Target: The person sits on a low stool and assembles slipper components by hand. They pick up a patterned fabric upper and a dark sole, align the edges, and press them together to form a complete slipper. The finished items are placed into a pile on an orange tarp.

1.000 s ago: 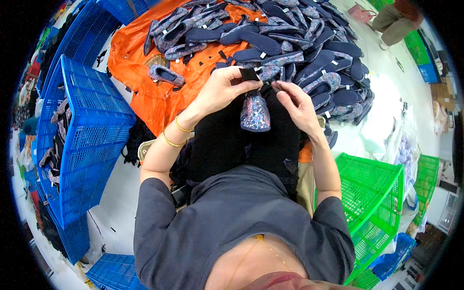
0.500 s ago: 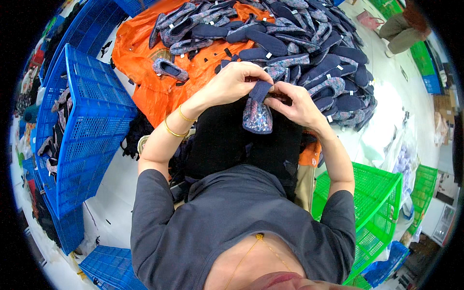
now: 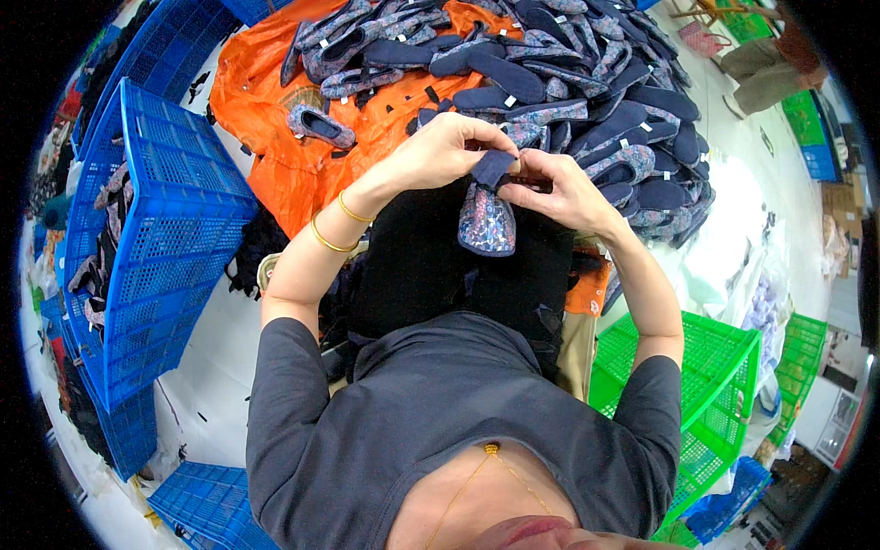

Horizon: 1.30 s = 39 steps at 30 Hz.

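Observation:
Between my two hands hangs a slipper [image 3: 488, 223] in patterned blue and pink fabric, its dark navy heel end folded over at the top. My left hand [image 3: 452, 152] pinches that upper end from the left. The fingers of my right hand [image 3: 555, 188] are closed on its right edge, close to my left fingertips. The toe of the slipper points down over the black cloth [image 3: 417, 243] on my lap. What lies between the fingertips is too small to make out.
Beyond my hands is a big pile of similar slippers [image 3: 587, 82] on an orange sheet [image 3: 266, 101], with one loose slipper [image 3: 321, 126] lying apart. Blue crates [image 3: 183, 220] stand left, a green crate [image 3: 674, 367] right. A person [image 3: 770, 69] is at the far right.
Both hands keep hold of the slipper. Its folded navy end has tilted slightly, and my right forearm has shifted a little outward. The person at the far right has moved slightly.

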Each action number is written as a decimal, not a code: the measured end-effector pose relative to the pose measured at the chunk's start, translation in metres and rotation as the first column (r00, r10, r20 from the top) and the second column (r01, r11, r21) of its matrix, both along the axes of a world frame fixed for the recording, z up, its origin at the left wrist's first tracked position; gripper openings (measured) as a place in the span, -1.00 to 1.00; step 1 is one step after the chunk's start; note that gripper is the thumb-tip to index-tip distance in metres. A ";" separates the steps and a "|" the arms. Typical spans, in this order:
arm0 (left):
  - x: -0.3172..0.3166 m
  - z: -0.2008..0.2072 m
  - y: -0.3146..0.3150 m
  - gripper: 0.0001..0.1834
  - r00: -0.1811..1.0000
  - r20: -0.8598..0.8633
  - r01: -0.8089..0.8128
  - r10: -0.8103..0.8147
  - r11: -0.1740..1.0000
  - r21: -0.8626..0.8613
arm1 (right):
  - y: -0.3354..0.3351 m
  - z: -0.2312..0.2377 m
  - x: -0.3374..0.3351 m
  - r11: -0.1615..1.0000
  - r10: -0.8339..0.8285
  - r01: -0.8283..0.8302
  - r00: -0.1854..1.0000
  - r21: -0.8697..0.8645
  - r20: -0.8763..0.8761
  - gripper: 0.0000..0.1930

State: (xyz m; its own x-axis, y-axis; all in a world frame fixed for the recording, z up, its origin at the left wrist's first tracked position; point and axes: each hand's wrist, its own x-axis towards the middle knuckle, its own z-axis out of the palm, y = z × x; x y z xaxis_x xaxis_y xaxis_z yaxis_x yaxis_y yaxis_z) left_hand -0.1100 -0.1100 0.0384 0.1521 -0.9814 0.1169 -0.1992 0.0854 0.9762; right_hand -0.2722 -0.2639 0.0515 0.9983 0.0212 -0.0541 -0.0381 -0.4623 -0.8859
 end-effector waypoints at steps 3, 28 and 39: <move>0.001 -0.002 -0.001 -0.80 1.000 -0.018 0.011 -0.011 1.000 0.003 | 0.001 -0.003 0.001 0.999 0.000 -0.002 0.999 0.050 0.046 -0.70; -0.052 -0.050 0.110 -0.53 0.835 -0.474 -0.073 0.279 0.911 0.407 | 0.079 -0.013 -0.053 0.986 -0.063 0.114 0.933 -0.124 0.354 -0.68; -0.086 -0.070 0.059 -0.46 0.403 -0.912 -0.194 0.079 0.981 0.000 | 0.103 -0.038 -0.082 0.943 -0.278 0.329 0.716 0.041 0.640 -0.75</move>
State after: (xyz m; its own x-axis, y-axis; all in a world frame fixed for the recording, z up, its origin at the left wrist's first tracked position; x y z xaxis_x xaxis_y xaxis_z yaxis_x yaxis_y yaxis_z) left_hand -0.1958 -0.0514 -0.0315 0.3559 -0.9302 -0.0903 0.7764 0.2405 0.5826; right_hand -0.3547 -0.1605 0.0131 0.7552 -0.2673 0.5985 0.3657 -0.5860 -0.7231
